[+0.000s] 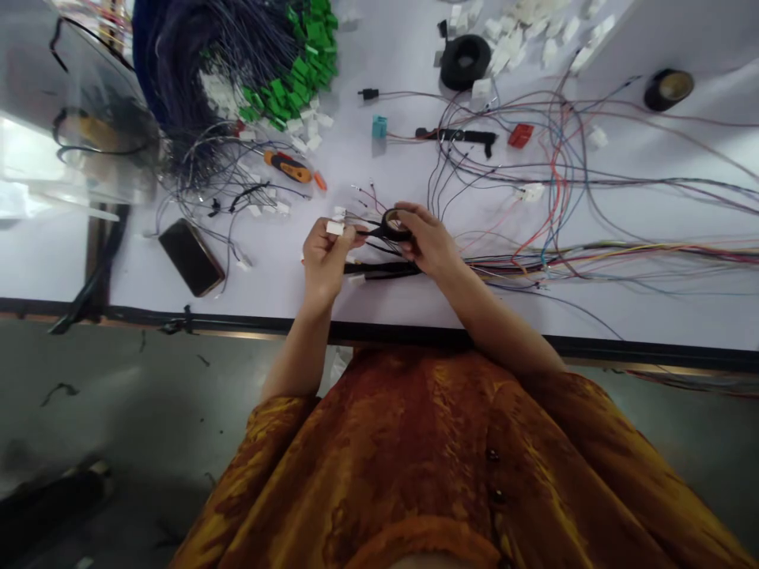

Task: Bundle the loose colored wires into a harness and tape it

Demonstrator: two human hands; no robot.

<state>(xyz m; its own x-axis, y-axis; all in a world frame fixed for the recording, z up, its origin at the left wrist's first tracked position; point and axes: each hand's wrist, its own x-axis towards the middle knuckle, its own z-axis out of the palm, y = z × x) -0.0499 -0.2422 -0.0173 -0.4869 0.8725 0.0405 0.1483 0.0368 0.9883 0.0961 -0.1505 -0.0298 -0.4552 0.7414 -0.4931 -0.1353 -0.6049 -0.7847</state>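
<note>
My left hand pinches a small white connector with thin wires running from it toward the tape. My right hand grips a roll of black electrical tape from the right side, close to my left hand. A few thin wires pass through the tape area, and my fingers partly hide them. Below both hands lies a black-wrapped wire harness, which fans out to the right into many coloured wires.
Loose coloured wires cover the white table's right side. Farther back are green connectors, a dark wire bundle, an orange-handled screwdriver, a phone and more tape rolls. A transparent panel stands at left. The table edge runs below my hands.
</note>
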